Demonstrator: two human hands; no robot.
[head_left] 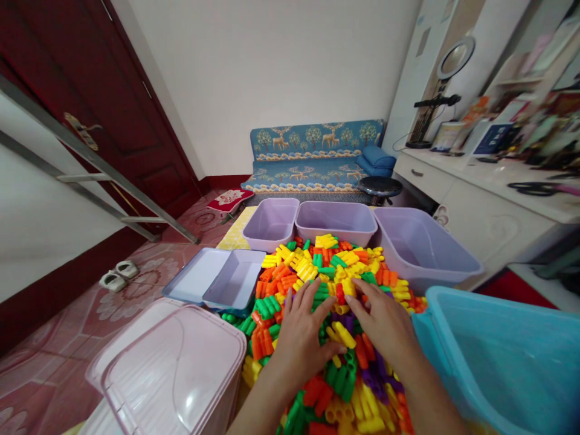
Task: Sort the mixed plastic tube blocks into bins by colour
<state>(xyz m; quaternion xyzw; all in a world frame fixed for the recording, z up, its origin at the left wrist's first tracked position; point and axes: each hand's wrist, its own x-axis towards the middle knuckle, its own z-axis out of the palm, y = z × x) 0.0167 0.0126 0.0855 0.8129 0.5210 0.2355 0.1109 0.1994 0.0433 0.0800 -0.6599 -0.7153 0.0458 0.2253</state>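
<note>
A large heap of plastic tube-shaped building blocks (260, 343) in yellow, orange, green, red and purple covers the table in front of me. My left hand (299, 329) lies over the middle of the heap, fingers spread and nothing gripped. Just below its fingertips are green blocks (321, 293), and a yellow block (343, 334) is close to its thumb. My right hand (383, 317) reaches in from the other side with fingers apart. Its fingertips touch or nearly touch a yellow block (348, 286) beside a small red block (339, 294).
Behind the heap stand three lilac bins (338, 226), (272, 241), (426, 266). A shallow lilac tray (235, 278) sits at left, with a lidded clear pink box (176, 368) nearer me. A turquoise tub (498, 302) is on the right. Beyond are a blue sofa (312, 163) and a ladder (97, 157).
</note>
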